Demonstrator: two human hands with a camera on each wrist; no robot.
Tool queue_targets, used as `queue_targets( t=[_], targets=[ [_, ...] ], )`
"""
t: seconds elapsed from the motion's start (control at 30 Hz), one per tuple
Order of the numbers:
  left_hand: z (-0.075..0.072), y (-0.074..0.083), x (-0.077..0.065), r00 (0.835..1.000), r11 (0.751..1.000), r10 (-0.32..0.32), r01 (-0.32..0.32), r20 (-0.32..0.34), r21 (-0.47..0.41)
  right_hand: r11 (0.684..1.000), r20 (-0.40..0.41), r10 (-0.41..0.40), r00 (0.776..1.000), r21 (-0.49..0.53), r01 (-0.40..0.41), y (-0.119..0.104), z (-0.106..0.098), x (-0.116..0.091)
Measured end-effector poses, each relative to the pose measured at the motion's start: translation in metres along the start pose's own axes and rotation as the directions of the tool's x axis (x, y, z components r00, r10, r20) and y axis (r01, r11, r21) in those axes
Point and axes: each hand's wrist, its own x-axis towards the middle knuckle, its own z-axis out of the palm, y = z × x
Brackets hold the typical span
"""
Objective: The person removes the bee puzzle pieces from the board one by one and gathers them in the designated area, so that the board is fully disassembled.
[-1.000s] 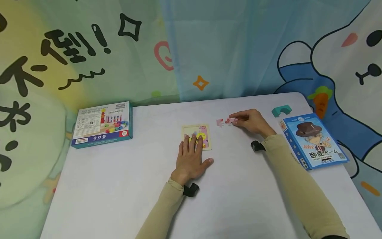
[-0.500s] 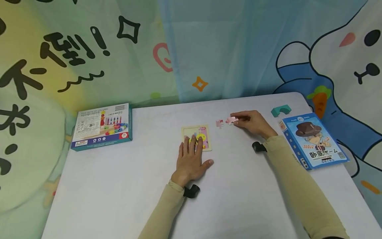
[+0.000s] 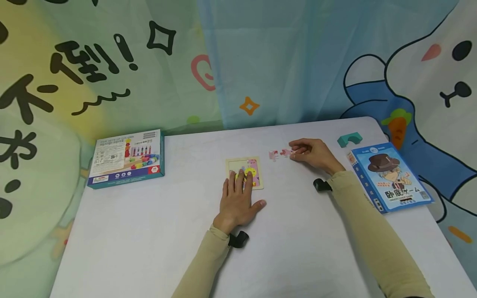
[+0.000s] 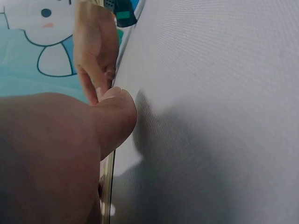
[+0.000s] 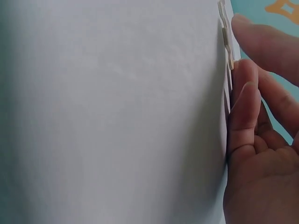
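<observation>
Your left hand [image 3: 238,203]: flat, fingers straight, lying over lower part of puzzle tray [image 3: 235,164] and hiding it. Your right hand [image 3: 312,154]: fingertips at right end of right pink piece [image 3: 285,152]; cannot tell whether pinched. Left pink piece [image 3: 273,155] just beside it, right of tray on white table [image 3: 167,240]. Teal arch block [image 3: 349,139] beyond right hand. Blue box [image 3: 393,176] close beside right sleeve [image 3: 367,223]. Toy box [image 3: 126,159] well apart, far left.

Apparently a play corner: cartoon curtain [image 3: 283,74] beyond the fingers [image 3: 248,185], table [image 3: 156,231] under them, game boxes [image 3: 398,178] on either side.
</observation>
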Motion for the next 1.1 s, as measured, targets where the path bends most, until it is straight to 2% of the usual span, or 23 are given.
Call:
queue_targets(
  t=[0.57, 1.1],
  targets=[
    [-0.0003, 0.0021, -0.0015, 1.000, 1.000, 0.014, -0.014, -0.024, 0.018, 0.997, 0.014, -0.013, 1.000, -0.076, 0.014, -0.0007, 0.0031, -0.0022],
    [0.0006, 0.0028, -0.0011, 1.000, 1.000, 0.000, 0.000, -0.012, 0.013, 0.993, 0.012, -0.010, 1.000, -0.116, 0.011, 0.0000, 0.0058, 0.0022]
  ],
)
